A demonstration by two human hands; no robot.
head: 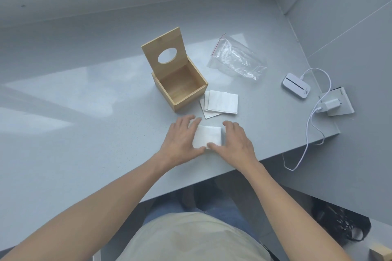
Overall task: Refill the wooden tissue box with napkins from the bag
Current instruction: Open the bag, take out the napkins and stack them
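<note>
The fingers (192,123) of the left hand (180,142) lie spread and nearly flat along the left edge of a folded napkin (207,136), and those of the right hand (235,142) do the same along its right edge, thumb tip resting on the near corner. Neither hand is closed around it; both are loosely open, pressing and squaring the little white stack against the bench (106,112). Whether it is one napkin or several I cannot tell.

Just beyond the hands, a loose fan of more napkins (221,103) lies beside the wooden box (180,89), which stands with its lid (164,48) tipped up and nothing showing inside. The clear bag (237,59) lies flattened further back, seemingly emptied.

To my eye the risks are these: such a light pinch from the sides could let the sheets slide apart or buckle on lifting; a stack carried in crooked may catch the box rim; a knock could drop the propped lid shut. Off to the right a white device (296,88) and its cable (311,125) sit well clear
</note>
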